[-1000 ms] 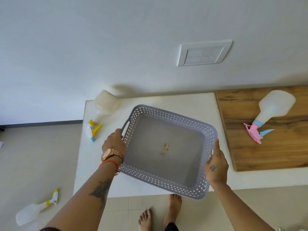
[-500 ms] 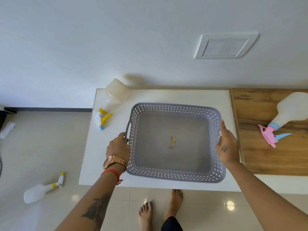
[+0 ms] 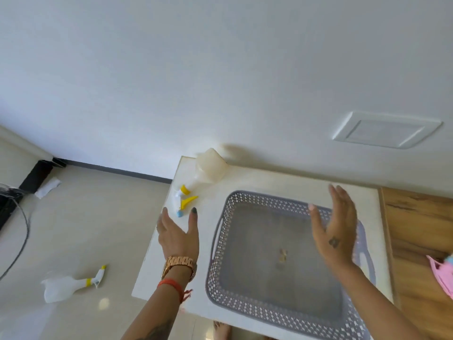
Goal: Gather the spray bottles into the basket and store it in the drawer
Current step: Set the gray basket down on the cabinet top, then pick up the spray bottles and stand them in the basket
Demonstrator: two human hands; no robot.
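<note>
The grey perforated basket (image 3: 247, 311) rests on the white tabletop (image 3: 282, 179) with only a small yellowish scrap inside. My left hand (image 3: 177, 235) hovers open to the left of the basket, just short of a lying spray bottle with a yellow trigger (image 3: 204, 176). My right hand (image 3: 334, 228) is open above the basket's right half, fingers straight. A second yellow-trimmed spray bottle (image 3: 66, 285) lies on the floor at the left. The pink trigger of a third bottle (image 3: 441, 274) shows at the right edge.
A wooden surface (image 3: 419, 231) adjoins the white top on the right. The white wall behind carries a switch plate (image 3: 384, 131). On the tiled floor at far left are a dark object with a cable (image 3: 14, 212) and a white scrap (image 3: 47, 188). Bare feet (image 3: 221, 331) show below the table edge.
Both hands have let go of the basket's handles and opened; the basket now sits on the table. The view has swung left.
</note>
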